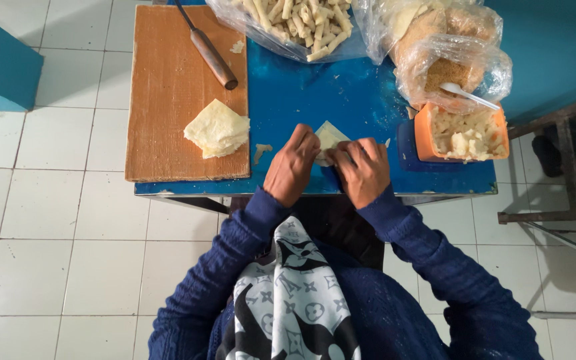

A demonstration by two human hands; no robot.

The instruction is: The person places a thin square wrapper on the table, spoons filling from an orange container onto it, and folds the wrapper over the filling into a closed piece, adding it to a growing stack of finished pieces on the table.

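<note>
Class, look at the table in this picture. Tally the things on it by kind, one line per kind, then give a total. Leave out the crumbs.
Wooden boards: 1
Knives: 1
Stacks of pastry sheets: 1
Sheets under the left hand and right hand: 1
Clear plastic bags: 3
Orange tubs: 1
White spoons: 1
Total: 9

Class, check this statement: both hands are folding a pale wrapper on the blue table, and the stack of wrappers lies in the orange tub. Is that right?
Not quite. The head view shows the stack of wrappers on the wooden board, not in the orange tub. The left hand and right hand do fold a wrapper on the blue table.
</note>
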